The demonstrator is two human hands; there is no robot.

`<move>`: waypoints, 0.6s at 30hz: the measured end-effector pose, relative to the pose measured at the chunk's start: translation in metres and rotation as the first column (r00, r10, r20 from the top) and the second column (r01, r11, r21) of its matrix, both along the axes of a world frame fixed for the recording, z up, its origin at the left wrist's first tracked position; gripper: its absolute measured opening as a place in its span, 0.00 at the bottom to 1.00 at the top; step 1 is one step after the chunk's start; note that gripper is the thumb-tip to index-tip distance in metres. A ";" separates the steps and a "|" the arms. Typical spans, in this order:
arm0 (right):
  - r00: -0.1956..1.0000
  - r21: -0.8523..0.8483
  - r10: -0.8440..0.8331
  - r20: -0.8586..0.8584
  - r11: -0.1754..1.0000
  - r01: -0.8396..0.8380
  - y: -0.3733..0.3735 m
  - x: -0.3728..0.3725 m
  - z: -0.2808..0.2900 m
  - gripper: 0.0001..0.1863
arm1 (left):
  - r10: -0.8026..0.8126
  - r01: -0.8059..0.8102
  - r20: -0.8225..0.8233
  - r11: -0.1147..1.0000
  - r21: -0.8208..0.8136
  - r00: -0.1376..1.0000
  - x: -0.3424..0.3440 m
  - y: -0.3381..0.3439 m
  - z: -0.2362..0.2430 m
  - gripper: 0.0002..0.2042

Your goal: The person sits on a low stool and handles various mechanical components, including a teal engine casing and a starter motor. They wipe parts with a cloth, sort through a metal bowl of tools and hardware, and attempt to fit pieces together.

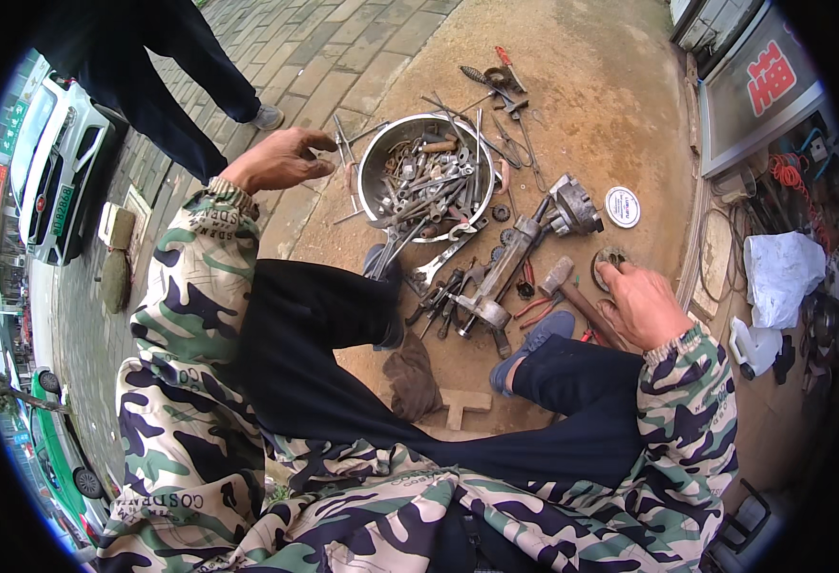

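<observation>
My left hand point(284, 158) hangs in the air at the left side of a round metal basin point(366, 181), thumb and fingers apart with nothing between them. Wrenches, sockets, bolts and rods point(429, 181) fill the basin. At the right, my right hand point(641, 304) reaches down to a small round tin point(608, 264) with greyish stuff in it. Its fingertips are bent into the tin's opening, so what they pinch is hidden. A white round lid point(622, 207) lies just beyond. Under that hand rests a hammer point(558, 275) with a wooden handle.
A long metal mechanism point(510, 263) lies between my feet, with pliers point(534, 307) and small gears beside it. Farther off are more hand tools point(505, 91). A brown cloth point(412, 377) is near my left foot. Another person's legs point(190, 86) stand at upper left. A white jug point(755, 346) is at right.
</observation>
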State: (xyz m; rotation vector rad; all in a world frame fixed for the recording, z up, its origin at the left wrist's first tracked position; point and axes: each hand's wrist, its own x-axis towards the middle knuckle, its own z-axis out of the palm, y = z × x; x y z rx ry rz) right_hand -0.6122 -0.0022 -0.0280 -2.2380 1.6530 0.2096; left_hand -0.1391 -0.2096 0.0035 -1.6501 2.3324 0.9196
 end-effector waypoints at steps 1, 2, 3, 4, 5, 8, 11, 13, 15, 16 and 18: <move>1.000 -0.020 -0.008 0.006 1.000 0.009 0.000 -0.001 0.002 0.18 | 0.016 -0.018 -0.052 0.999 -0.032 0.999 0.009 -0.008 -0.003 0.23; 1.000 -0.040 -0.014 0.009 0.999 0.015 0.003 0.000 0.002 0.19 | 0.040 -0.043 -0.055 0.998 -0.053 0.998 0.015 -0.014 -0.007 0.23; 1.000 -0.060 -0.019 0.013 0.998 0.020 0.004 0.000 0.002 0.20 | 0.064 -0.069 -0.058 0.995 -0.074 0.996 0.019 -0.022 -0.012 0.23; 1.000 -0.081 -0.015 -0.002 0.997 0.014 0.005 -0.002 0.002 0.25 | 0.056 -0.059 -0.032 0.994 -0.092 0.998 0.022 -0.030 -0.018 0.23; 1.000 -0.080 -0.022 -0.005 0.997 0.022 0.004 0.002 0.006 0.26 | 0.053 -0.053 -0.003 0.992 -0.111 0.999 0.028 -0.037 -0.023 0.23; 0.998 -0.036 -0.065 -0.017 0.997 0.064 -0.001 0.010 0.014 0.27 | 0.025 -0.021 0.051 0.996 -0.084 0.998 0.040 -0.057 -0.053 0.23; 0.996 -0.013 -0.087 -0.017 0.996 0.087 -0.004 0.013 0.015 0.28 | 0.077 -0.075 -0.071 0.996 0.038 0.994 0.053 -0.074 -0.099 0.24; 0.992 0.042 -0.123 -0.025 0.991 0.124 -0.012 0.014 0.017 0.29 | 0.404 -0.330 -0.280 0.903 0.277 0.871 0.035 -0.071 -0.118 0.25; 0.988 0.085 -0.157 -0.006 0.984 0.157 -0.019 0.013 0.019 0.30 | 0.537 -0.383 -0.403 0.831 0.403 0.741 0.038 -0.080 -0.174 0.26; 0.989 0.082 -0.151 -0.003 0.985 0.151 -0.024 0.014 0.021 0.30 | 0.544 -0.407 -0.373 0.827 0.387 0.752 0.029 -0.077 -0.187 0.27; 0.977 0.159 -0.212 -0.028 0.964 0.213 -0.034 0.018 0.020 0.31 | 0.595 -0.460 -0.320 0.789 0.407 0.737 0.016 -0.069 -0.213 0.28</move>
